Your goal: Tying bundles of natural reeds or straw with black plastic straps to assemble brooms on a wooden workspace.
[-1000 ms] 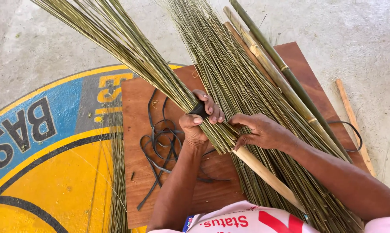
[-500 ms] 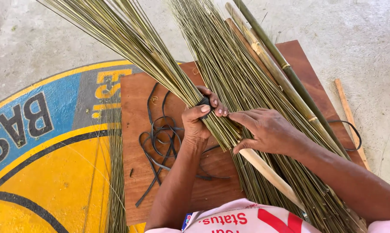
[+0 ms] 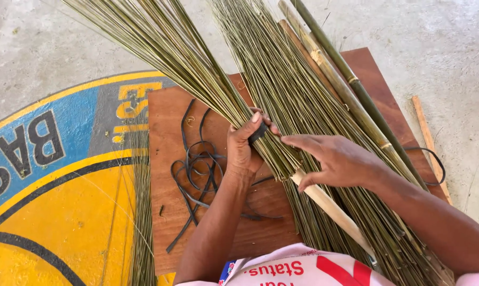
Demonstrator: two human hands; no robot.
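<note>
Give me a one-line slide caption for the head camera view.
Left hand grips a black-banded bundle of thin green sticks on a pale handle, right hand alongside, over a wooden board.

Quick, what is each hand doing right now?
Left hand: closed around the bundle of thin green sticks.
Right hand: fingers open, thumb on the pale wooden handle.

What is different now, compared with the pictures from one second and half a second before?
The right hand has opened and slid back from the binding point toward the pale stick; its index finger now points at the bundle of thin green sticks. The left hand keeps gripping that bundle, with the black strip under its fingers. The loose black strips and wooden board stayed put.
</note>
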